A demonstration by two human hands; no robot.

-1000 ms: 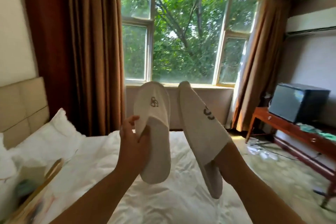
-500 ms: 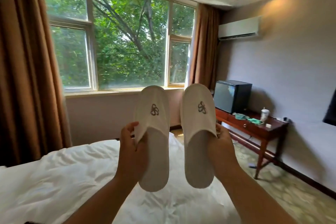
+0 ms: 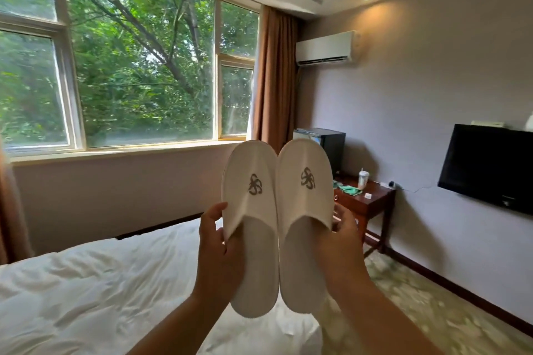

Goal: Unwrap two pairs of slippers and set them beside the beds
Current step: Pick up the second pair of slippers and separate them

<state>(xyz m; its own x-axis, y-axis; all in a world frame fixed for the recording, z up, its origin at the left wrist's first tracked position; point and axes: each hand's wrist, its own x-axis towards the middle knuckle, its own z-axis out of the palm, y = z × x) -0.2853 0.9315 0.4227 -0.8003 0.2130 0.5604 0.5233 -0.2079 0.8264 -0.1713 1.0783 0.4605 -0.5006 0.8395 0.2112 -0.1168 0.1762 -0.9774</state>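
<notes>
Two white slippers with a grey swirl logo are held up side by side in front of me, toes up, their inner edges touching. My left hand (image 3: pixel 217 251) grips the left slipper (image 3: pixel 250 228) at its outer edge, thumb on the upper. My right hand (image 3: pixel 344 242) grips the right slipper (image 3: pixel 305 222) at its outer edge. No wrapping shows on either one. Below and to the left lies the bed (image 3: pixel 86 291) with rumpled white bedding.
A wooden desk (image 3: pixel 372 204) with a cup and green items stands by the right wall, a black mini fridge (image 3: pixel 331 144) behind it. A TV (image 3: pixel 487 167) hangs on the wall. Patterned carpet (image 3: pixel 432 311) lies right of the bed. A large window fills the back.
My view has swung to the right, away from the headboard and pillows. The two slippers have come together and now touch, both logos facing me.
</notes>
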